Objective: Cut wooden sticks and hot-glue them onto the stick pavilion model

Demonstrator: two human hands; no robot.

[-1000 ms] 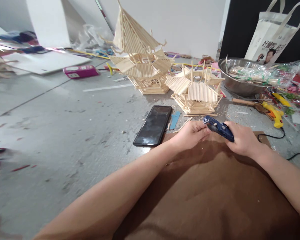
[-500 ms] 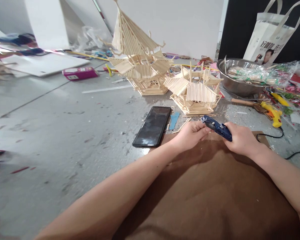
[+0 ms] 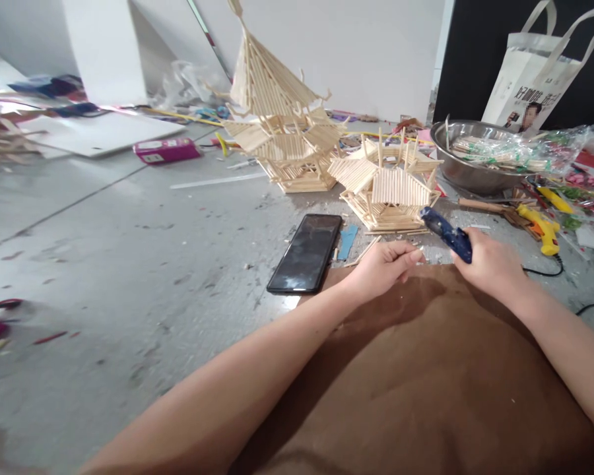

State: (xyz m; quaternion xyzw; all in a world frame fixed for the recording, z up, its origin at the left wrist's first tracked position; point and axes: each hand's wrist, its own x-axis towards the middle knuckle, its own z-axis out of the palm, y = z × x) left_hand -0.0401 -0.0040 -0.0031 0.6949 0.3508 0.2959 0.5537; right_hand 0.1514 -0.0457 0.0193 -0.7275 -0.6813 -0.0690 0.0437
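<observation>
My right hand [image 3: 492,264] grips a dark blue hand tool [image 3: 445,235] with whitish smears on it; its exact kind is not clear. The tool points up and to the left, its tip in front of the low stick model [image 3: 403,188]. Left of it, apart from the tool, my left hand [image 3: 383,267] is closed in a pinch, with a tiny pale bit showing at the fingertips. A few loose thin sticks [image 3: 363,251] lie just behind that hand. Beside them are a blue strip [image 3: 347,242] and a black phone [image 3: 307,254].
A taller stick pagoda [image 3: 297,145] stands behind the low model. To the right are a steel bowl [image 3: 462,171] of bundled sticks, a yellow glue gun [image 3: 544,227] with its black cord, and a white bag [image 3: 529,79]. A purple box [image 3: 165,150] lies on the floor [image 3: 143,277].
My right hand has moved slightly right, and the blue tool has come away from my left fingers. My left hand stays pinched. The view has shifted slightly.
</observation>
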